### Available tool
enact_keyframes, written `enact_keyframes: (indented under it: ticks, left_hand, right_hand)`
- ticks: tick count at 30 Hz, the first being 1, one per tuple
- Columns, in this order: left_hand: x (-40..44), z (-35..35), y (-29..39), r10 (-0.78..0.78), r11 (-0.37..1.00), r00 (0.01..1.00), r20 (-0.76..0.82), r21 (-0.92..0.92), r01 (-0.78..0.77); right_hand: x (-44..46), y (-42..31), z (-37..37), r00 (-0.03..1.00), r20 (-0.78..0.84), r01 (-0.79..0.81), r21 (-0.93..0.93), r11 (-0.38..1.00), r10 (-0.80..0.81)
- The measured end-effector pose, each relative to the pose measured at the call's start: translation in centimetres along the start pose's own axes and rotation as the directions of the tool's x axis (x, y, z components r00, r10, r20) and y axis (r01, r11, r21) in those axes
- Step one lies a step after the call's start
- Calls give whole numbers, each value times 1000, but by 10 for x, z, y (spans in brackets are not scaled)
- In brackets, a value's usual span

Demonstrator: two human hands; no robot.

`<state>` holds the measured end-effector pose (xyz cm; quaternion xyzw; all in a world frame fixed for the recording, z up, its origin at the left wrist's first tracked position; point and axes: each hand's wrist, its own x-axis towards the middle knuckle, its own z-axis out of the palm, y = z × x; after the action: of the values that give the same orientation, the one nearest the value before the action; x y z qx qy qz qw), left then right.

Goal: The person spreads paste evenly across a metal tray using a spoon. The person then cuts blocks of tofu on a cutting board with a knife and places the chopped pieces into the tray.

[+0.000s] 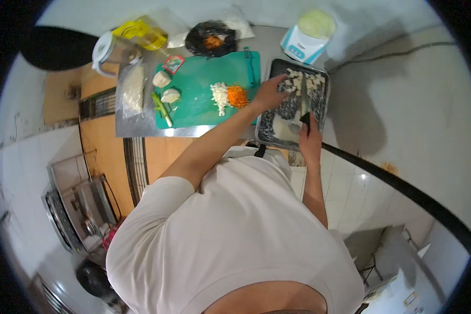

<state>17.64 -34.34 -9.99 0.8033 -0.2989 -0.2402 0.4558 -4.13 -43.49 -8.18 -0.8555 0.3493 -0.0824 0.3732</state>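
Observation:
My right hand grips a knife by its dark handle. The blade points away from me over a dark tray dusted with white. Small white cubes lie at the far end of the tray, around the blade. A larger pale slab rests at the near end, close to my right hand. My left hand reaches over the tray's left rim beside the cubes, fingers apart. Its fingertips are close to the cubes; whether they touch them is hard to see.
Left of the tray lies a green cutting board with chopped white bits, chopped orange bits and a green stalk. A kitchen scale, a black plastic bag and a jug stand at the back.

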Motion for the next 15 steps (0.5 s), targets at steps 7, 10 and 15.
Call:
enact_keyframes:
  ticks: [7, 10, 15]
  left_hand:
    - [-58, -101, -62, 61, 989, 902, -427, 150, 4]
    - [-94, -157, -110, 25, 913, 750, -661, 321, 252]
    - [-137, -231, -173, -40, 816, 621, -783, 333, 472]
  right_hand:
    - [15, -34, -3, 985, 158, 63, 48, 997, -70]
    - [22, -60, 7, 970, 181, 157, 61, 986, -165]
    - [24, -102, 37, 952, 262, 126, 126, 984, -156]
